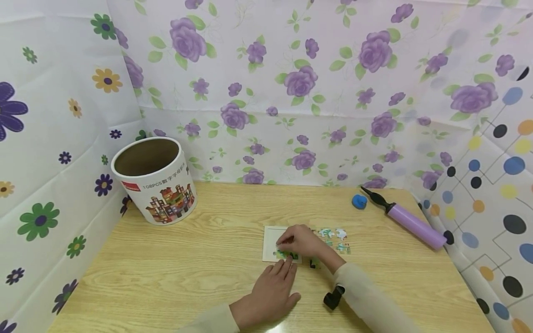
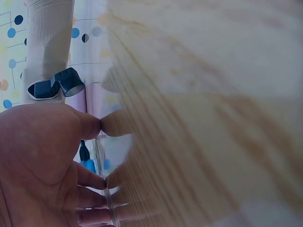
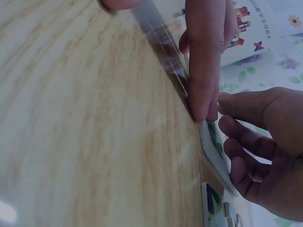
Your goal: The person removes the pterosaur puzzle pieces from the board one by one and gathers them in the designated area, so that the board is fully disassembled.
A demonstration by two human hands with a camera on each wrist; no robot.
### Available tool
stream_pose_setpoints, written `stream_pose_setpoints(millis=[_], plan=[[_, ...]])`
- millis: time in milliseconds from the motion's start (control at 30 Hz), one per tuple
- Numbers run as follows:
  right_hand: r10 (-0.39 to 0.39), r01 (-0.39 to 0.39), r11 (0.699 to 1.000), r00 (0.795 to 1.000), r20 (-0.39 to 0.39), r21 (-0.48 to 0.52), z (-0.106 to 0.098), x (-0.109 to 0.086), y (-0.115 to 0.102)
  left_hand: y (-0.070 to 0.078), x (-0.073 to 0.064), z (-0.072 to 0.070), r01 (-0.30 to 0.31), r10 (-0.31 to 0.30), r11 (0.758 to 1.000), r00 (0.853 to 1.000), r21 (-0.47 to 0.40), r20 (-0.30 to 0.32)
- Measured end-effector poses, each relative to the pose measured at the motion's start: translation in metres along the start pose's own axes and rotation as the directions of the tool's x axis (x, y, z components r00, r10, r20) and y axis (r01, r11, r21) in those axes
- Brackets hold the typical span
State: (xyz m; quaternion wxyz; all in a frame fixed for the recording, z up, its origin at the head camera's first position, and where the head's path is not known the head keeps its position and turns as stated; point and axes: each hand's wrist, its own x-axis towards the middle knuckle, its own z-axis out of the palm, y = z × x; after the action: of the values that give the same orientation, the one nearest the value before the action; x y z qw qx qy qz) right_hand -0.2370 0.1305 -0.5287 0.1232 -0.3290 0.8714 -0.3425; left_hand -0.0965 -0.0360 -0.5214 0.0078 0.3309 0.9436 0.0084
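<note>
A pale puzzle board [image 1: 269, 236] lies on the table, with joined green pieces [image 1: 283, 254] along its lower part. My right hand [image 1: 303, 241] reaches over the board from the right, fingers bent down, and pinches a puzzle piece that the fingertips mostly cover. In the right wrist view its thumb and bent fingers [image 3: 248, 142] come close over the board's edge [image 3: 213, 149]. At the near edge, my left hand [image 1: 272, 289] rests with fingers extended, fingertips touching the board. The left wrist view shows that palm [image 2: 40, 146] and its fingers against the tabletop.
Loose puzzle pieces [image 1: 342, 234] lie just right of the board, one dark-and-green piece [image 1: 313, 263] below my right wrist. Farther back are a blue toy duck [image 1: 359, 201] and a purple hand pump [image 1: 416, 225]. A large printed bucket [image 1: 170, 194] stands at the back left.
</note>
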Motion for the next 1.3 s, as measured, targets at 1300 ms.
stream_pose_setpoints(millis=[1300], plan=[[0.039,-0.037,0.994,0.999,-0.016,0.104,-0.0051,-0.0055,-0.0051,-0.0036,0.0011,0.0002,-0.018,0.018,1.0,1.0,0.004,-0.014]])
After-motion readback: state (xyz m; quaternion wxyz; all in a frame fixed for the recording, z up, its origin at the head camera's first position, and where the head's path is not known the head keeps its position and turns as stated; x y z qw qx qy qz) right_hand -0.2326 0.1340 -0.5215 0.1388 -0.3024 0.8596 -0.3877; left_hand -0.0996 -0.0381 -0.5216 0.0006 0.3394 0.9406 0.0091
